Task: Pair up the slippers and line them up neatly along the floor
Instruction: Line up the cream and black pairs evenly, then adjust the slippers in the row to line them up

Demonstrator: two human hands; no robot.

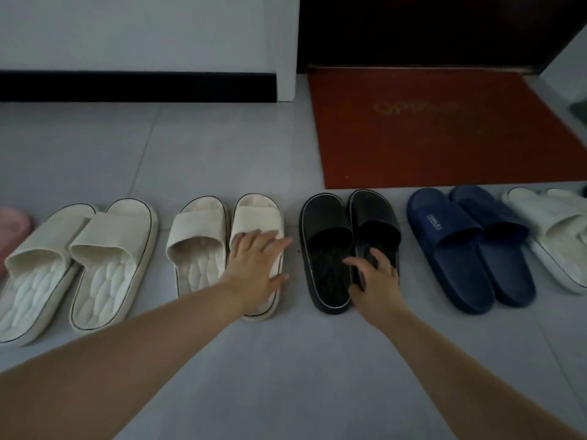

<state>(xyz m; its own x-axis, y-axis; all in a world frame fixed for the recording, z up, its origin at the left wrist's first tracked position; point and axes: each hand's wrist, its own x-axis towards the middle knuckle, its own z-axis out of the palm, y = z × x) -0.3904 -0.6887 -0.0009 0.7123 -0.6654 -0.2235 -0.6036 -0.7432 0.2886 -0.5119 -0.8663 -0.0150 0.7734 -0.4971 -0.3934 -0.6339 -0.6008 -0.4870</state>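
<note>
Left hand point(257, 265) lies flat, fingers spread, on a cream slipper point(254, 214) mid-row on the grey tiled floor point(286, 360); right hand point(374, 281) curls its fingers over the inner edges of the black slippers point(324, 223) just beside it. Both look like light, bendy moulded foam (thick soles, broad straps), probably easiest lifted by the strap.

Wide bare floor point(286, 369) lies open on the near side, and on the far left up to the skirting point(136, 87). The doormat point(428, 131) lies just beyond the black pair point(330, 223) and blue pair point(460, 249) (only a slim floor strip separates those two).
</note>
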